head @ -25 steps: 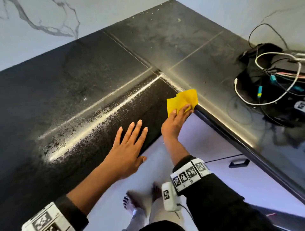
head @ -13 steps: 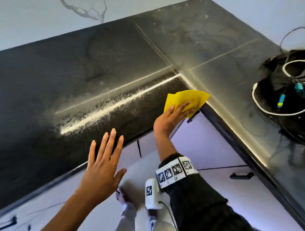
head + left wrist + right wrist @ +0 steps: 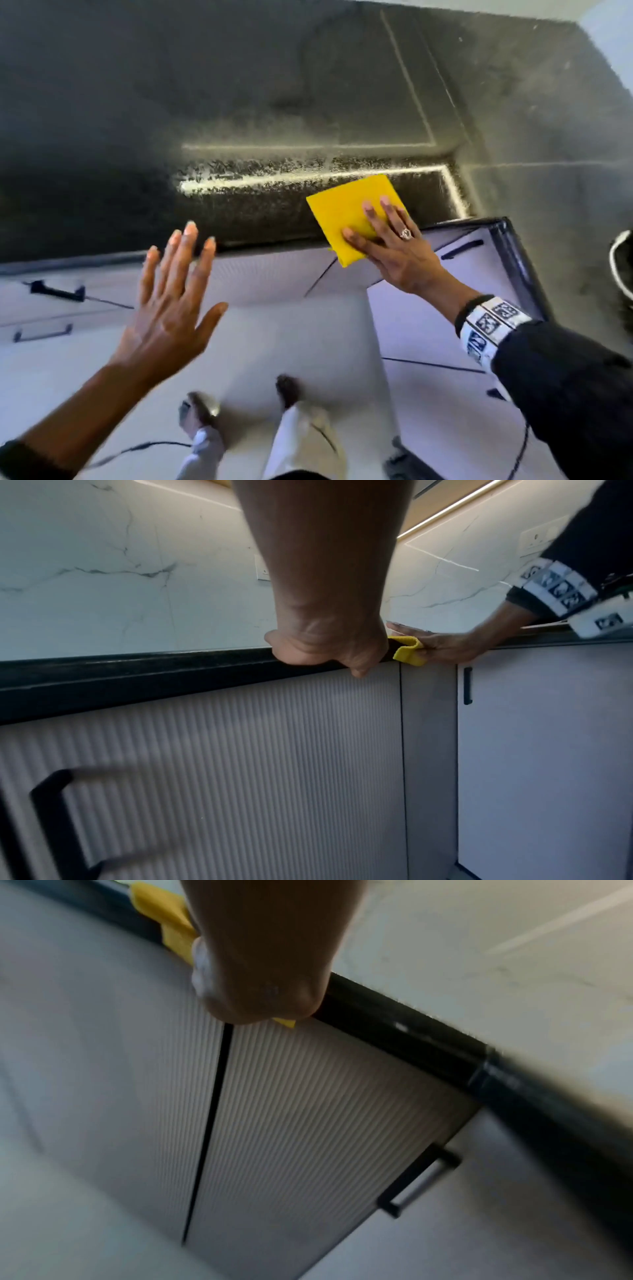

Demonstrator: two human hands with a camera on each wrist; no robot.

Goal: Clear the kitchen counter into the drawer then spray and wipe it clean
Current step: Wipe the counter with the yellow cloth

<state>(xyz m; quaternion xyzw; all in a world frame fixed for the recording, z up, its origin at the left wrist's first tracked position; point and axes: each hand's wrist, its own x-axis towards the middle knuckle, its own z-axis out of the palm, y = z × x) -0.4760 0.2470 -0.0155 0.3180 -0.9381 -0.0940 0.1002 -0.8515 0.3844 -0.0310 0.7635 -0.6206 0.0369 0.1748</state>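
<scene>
A folded yellow cloth (image 3: pixel 342 209) lies on the black counter (image 3: pixel 239 85) at its front edge, with one corner hanging over. My right hand (image 3: pixel 387 236) presses flat on the cloth with straight fingers. A band of white spray droplets (image 3: pixel 274 174) lies on the counter just left of and behind the cloth. My left hand (image 3: pixel 171 298) hovers with spread fingers in front of the counter edge and holds nothing. In the left wrist view the cloth (image 3: pixel 407 650) folds over the edge beside my right hand (image 3: pixel 445 645). The right wrist view shows the cloth (image 3: pixel 164 915) above my palm.
Ribbed white cabinet fronts (image 3: pixel 274 274) with black handles (image 3: pixel 56 291) run below the counter. The counter turns a corner at the right, where a white cable (image 3: pixel 618 260) lies. Marble wall (image 3: pixel 103 561) backs the counter. My feet stand on the pale floor (image 3: pixel 308 342).
My right hand has slid the cloth left from the inner corner along the front edge. My left hand has lifted off the counter and drawn back over the cabinets.
</scene>
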